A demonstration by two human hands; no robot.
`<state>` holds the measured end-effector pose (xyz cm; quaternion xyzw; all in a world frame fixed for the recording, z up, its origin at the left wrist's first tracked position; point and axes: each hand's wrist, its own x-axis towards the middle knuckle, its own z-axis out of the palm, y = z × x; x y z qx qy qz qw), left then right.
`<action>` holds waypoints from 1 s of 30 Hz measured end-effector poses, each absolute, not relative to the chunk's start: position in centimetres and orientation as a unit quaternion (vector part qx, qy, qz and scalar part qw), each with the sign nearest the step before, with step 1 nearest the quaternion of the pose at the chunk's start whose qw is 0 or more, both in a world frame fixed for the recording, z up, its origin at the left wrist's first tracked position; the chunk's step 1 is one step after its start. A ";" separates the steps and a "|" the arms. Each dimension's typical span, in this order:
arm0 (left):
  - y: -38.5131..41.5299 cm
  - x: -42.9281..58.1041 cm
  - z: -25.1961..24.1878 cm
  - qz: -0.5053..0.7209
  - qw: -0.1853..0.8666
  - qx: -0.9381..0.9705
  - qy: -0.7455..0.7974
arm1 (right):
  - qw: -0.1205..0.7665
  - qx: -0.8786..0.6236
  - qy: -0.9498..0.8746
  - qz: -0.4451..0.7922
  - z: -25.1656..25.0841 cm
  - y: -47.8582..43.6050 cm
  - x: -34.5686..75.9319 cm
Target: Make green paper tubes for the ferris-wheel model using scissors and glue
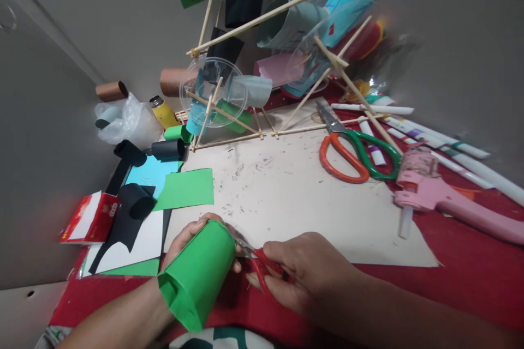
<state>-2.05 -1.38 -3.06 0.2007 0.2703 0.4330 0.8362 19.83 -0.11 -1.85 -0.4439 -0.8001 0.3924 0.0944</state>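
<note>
Green roll (200, 278) sits clasped in the left hand (185, 235), beside the card (286, 215); the right hand (311, 272) grips red scissors (259, 255) at the roll's rim. Snip short, turning the roll gently.

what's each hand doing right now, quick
Left hand: closed around the green paper tube.
Right hand: holding the red-handled scissors, blades at the tube's far edge.
</note>
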 end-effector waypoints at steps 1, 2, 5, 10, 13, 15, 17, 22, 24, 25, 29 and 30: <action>-1.4 -2.0 -3.0 0.432 0.836 0.206 0.268 | 0.093 -0.445 -0.801 0.390 -1.8 -0.1 19.8; -1.3 -2.0 -3.0 0.432 0.836 0.210 0.266 | 0.094 -0.446 -0.801 0.387 -1.7 0.0 19.8; -1.3 -2.0 -2.9 0.435 0.835 0.223 0.252 | 0.100 -0.446 -0.802 0.384 -1.7 0.0 19.8; -1.2 -2.1 -3.0 0.428 0.838 0.230 0.247 | 0.115 -0.445 -0.805 0.374 -2.1 0.0 19.9; -1.2 -2.1 -3.1 0.433 0.839 0.221 0.244 | 0.102 -0.448 -0.809 0.366 -2.2 0.1 19.9; -1.2 -2.0 -3.1 0.437 0.840 0.216 0.238 | 0.089 -0.443 -0.813 0.367 -2.2 0.2 19.9; -1.2 -1.9 -3.1 0.440 0.840 0.215 0.233 | 0.087 -0.436 -0.817 0.366 -2.2 0.3 19.9; -1.3 -2.0 -2.9 0.440 0.833 0.224 0.251 | 0.103 -0.428 -0.824 0.357 -1.9 0.2 20.1; -1.3 -2.0 -2.8 0.429 0.833 0.234 0.260 | 0.108 -0.430 -0.825 0.351 -1.7 0.2 20.2; -1.4 -2.1 -2.8 0.424 0.833 0.239 0.263 | 0.110 -0.432 -0.824 0.350 -1.6 0.2 20.2; -1.3 -2.4 -3.1 0.416 0.835 0.244 0.266 | 0.105 -0.433 -0.817 0.368 -1.4 0.3 20.2; -1.3 -2.5 -3.2 0.415 0.835 0.242 0.268 | 0.098 -0.430 -0.815 0.375 -1.4 0.4 20.2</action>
